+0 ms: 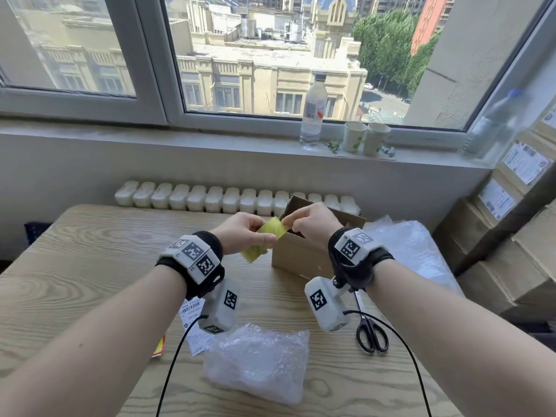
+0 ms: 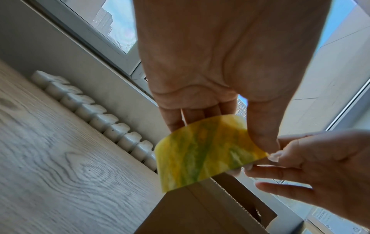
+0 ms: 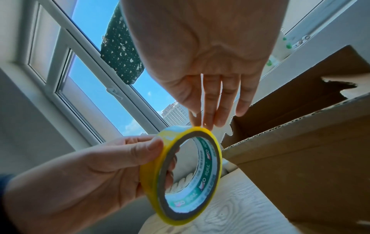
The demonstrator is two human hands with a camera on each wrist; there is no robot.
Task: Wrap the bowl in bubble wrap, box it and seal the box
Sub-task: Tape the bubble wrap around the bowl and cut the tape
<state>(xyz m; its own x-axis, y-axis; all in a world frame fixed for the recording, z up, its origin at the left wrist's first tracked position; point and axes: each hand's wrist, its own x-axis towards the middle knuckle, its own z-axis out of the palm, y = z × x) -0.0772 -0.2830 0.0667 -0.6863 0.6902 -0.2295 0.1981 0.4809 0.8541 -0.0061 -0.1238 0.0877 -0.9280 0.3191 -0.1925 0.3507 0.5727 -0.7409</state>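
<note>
Head view, from the left: a printed paper slip (image 1: pixel 192 322) lies on the wooden table (image 1: pixel 90 266), partly under the left wrist. Just right of it, near the front edge, sits a bundle of bubble wrap (image 1: pixel 255 361); whether the bowl is inside it I cannot tell. Above the table, the left hand (image 1: pixel 240 233) grips a roll of yellow tape (image 1: pixel 264 239), thumb on the outer face and fingers curled through the core. The right hand (image 1: pixel 313 222) meets the roll at its top edge, its fingertips (image 3: pixel 197 121) pinching at the tape there, with the other fingers fairly straight. Both hands hover just in front of the cardboard box (image 1: pixel 301 254), which stands open with its flaps up. Black scissors (image 1: pixel 371 332) lie to the right, near the front of the table, and more loose bubble wrap (image 1: pixel 412 248) sits beyond the box.
</note>
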